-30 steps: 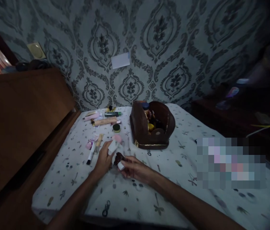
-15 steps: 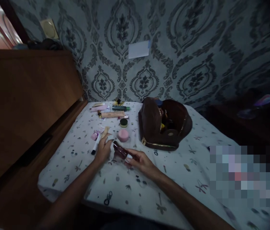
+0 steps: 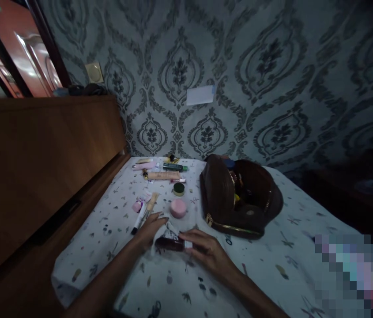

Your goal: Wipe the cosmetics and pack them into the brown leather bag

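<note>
My right hand (image 3: 208, 249) grips a small dark red bottle (image 3: 170, 244) by its pale-capped end, and the bottle lies nearly level above the bed-like surface. My left hand (image 3: 150, 229) has its fingers curved around a thin white wipe (image 3: 169, 230), which rests against the bottle's far side; its exact edges are blurred. Just beyond the hands sits a round pink jar (image 3: 178, 208), with a dark green-lidded jar (image 3: 178, 189) behind it. Left of these lie a white tube with a black cap (image 3: 139, 219) and a beige tube (image 3: 152, 203).
A brown cosmetic bag (image 3: 219, 194) stands unzipped on the right with items inside. Several tubes and bottles, including a green bottle (image 3: 174, 167) and a long beige tube (image 3: 163, 176), lie at the back. A wooden panel (image 3: 47, 145) borders the left side; the patterned wall (image 3: 179, 115) rises behind.
The bottle has turned from slanting to nearly level, and the wipe has come against it. My view has tilted, so everything sits lower in the picture.
</note>
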Motion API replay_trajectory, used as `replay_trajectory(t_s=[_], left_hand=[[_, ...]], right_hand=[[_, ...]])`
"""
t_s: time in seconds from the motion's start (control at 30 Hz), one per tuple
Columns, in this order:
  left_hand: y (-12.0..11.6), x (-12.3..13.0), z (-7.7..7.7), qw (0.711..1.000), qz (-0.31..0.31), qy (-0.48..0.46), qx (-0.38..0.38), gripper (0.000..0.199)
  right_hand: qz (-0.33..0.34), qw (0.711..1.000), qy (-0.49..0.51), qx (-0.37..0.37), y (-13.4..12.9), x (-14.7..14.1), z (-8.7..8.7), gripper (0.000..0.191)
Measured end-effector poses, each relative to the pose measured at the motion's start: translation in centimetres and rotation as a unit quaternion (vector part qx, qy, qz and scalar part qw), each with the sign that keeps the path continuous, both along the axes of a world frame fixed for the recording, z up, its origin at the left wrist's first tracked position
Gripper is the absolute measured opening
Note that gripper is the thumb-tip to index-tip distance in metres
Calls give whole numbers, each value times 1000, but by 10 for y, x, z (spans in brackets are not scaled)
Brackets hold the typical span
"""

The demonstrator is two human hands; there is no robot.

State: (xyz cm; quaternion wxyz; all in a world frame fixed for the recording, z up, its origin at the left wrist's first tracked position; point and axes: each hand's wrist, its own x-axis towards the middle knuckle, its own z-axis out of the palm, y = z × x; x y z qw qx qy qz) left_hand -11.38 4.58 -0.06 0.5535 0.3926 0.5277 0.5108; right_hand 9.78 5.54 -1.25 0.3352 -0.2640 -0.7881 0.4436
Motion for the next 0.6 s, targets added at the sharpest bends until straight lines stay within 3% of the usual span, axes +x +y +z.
replay_trajectory(t_s=[0.13,0.3,0.47,0.6], left_hand=[[-1,5,1,998,27,-45,-38,41],[-4,10,4,995,34,-84,-35,45],[-6,16,4,991,42,-123,-30,44],[-2,21,0,986,47,-154,-40,47]], right_hand=[[-9,999,38,-30,1,1,4,38],[-56,990,66,-114,2,1,6,45],[-117,970,91,-194,6,1,0,51],[-114,953,109,-260,7,0,-1,52]])
